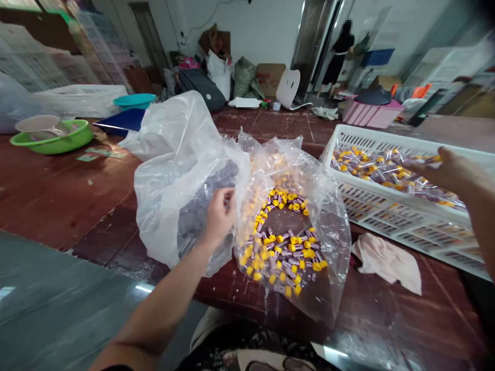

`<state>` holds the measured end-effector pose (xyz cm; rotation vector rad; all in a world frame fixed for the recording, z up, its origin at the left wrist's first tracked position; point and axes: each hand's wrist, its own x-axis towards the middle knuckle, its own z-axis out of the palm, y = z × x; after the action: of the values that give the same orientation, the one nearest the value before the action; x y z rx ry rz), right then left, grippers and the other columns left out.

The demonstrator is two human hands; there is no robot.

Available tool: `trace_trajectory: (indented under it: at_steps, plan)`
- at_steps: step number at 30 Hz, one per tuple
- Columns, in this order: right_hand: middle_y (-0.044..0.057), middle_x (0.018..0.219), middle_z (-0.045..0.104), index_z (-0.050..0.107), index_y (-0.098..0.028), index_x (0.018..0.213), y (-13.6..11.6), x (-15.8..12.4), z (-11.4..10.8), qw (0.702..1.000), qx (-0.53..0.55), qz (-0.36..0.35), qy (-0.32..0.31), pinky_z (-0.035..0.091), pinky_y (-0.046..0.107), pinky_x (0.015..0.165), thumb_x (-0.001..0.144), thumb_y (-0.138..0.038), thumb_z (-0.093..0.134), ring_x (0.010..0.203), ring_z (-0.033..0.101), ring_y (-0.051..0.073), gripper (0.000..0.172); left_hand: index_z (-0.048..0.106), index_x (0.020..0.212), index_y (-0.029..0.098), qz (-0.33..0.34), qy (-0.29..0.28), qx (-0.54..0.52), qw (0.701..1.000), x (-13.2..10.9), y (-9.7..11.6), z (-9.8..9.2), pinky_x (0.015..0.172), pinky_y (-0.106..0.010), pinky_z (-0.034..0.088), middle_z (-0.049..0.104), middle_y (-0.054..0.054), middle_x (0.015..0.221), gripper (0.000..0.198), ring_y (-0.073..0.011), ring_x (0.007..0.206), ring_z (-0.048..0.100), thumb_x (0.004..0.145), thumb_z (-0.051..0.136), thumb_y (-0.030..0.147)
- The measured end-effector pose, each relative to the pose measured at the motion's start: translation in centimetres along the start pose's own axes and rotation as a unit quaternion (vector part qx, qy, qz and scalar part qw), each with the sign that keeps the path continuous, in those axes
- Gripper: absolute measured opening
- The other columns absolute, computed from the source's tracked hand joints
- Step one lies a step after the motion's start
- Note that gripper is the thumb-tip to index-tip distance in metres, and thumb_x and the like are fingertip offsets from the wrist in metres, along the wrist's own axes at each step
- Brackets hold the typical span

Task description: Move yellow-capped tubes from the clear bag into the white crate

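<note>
My left hand (221, 214) is at the mouth of a white plastic bag (166, 180), its fingers curled together; what they hold, if anything, is hidden. Inside that bag lie greyish clear plastic pieces (199, 221), too blurred to name. Just right of my hand, a clear plastic bag (332, 247) lies spread, with many small purple-patterned pieces with yellow caps (294, 252) in it. My right hand (444, 167) reaches over a white slatted crate (398, 198), thumb apart from the fingers. Clear tubes with purple and yellow parts (371, 167) fill the crate; my right fingertips are among them and blurred.
A pinkish cloth (389, 263) lies against the crate's front. On the left stand a green basin (54, 144) with a strainer, a blue tray (121, 121) and a turquoise basin (135, 100). Behind are sacks (218, 77), a pink box (371, 113) and a standing person (339, 54).
</note>
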<state>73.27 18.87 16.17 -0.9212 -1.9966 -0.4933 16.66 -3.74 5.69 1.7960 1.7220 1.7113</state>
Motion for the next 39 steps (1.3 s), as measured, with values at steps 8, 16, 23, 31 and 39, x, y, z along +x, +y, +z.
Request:
trace_trajectory:
  at_steps: [8, 16, 23, 31, 39]
  plan:
    - [0.015, 0.114, 0.068, 0.060, -0.025, 0.138, -19.9, -3.0, 3.6, 0.991, 0.035, 0.118, -0.050, 0.058, 0.049, 0.074, 0.097, -0.056, 0.057, 0.092, 0.068, 0.031, 0.051, 0.068, 0.124, 0.020, 0.192, -0.244, 0.383, 0.870, 5.2, -8.5, -5.5, 0.102, -0.043, 0.045, 0.063, -0.013, 0.126, 0.038, -0.0282, 0.117, 0.056, 0.098, 0.041, 0.014]
    - [0.007, 0.115, 0.071, 0.070, -0.022, 0.115, -31.7, -7.7, 9.7, 0.915, 0.111, 0.023, -0.388, 0.058, 0.035, 0.087, 0.102, -0.025, 0.053, 0.103, 0.070, 0.021, 0.022, 0.068, 0.119, 0.019, 0.261, -0.334, 0.375, 0.825, 8.3, -10.8, -2.0, 0.106, -0.051, 0.038, 0.062, -0.015, 0.130, 0.032, -0.0341, 0.125, 0.050, 0.095, 0.047, 0.017]
    - [0.009, 0.122, 0.069, 0.070, -0.026, 0.123, -33.1, -9.6, 12.4, 0.887, 0.036, -0.063, -0.456, 0.056, 0.029, 0.069, 0.098, -0.016, 0.051, 0.096, 0.072, 0.021, 0.033, 0.070, 0.098, 0.017, 0.249, -0.402, 0.342, 0.812, 6.4, -11.4, -2.1, 0.094, -0.046, 0.044, 0.061, -0.017, 0.109, 0.031, -0.0303, 0.104, 0.053, 0.088, 0.042, 0.008]
    - [0.013, 0.119, 0.069, 0.062, -0.018, 0.133, -32.7, -9.1, 12.6, 0.918, 0.144, -0.052, -0.365, 0.061, 0.038, 0.088, 0.102, -0.026, 0.048, 0.103, 0.071, 0.024, 0.035, 0.061, 0.119, 0.016, 0.184, -0.365, 0.289, 0.866, 4.5, -9.5, -4.9, 0.109, -0.040, 0.041, 0.059, -0.014, 0.128, 0.026, -0.0246, 0.124, 0.053, 0.098, 0.050, 0.025]
    - [0.012, 0.128, 0.067, 0.055, -0.022, 0.134, -35.1, -6.7, 9.0, 0.871, 0.427, 0.137, -0.199, 0.063, 0.036, 0.089, 0.101, -0.040, 0.056, 0.107, 0.071, 0.021, 0.037, 0.057, 0.127, 0.023, -0.067, -0.292, 0.017, 0.954, -1.1, -3.2, -5.7, 0.104, -0.042, 0.048, 0.072, -0.009, 0.119, 0.035, -0.0258, 0.114, 0.067, 0.096, 0.057, 0.039]
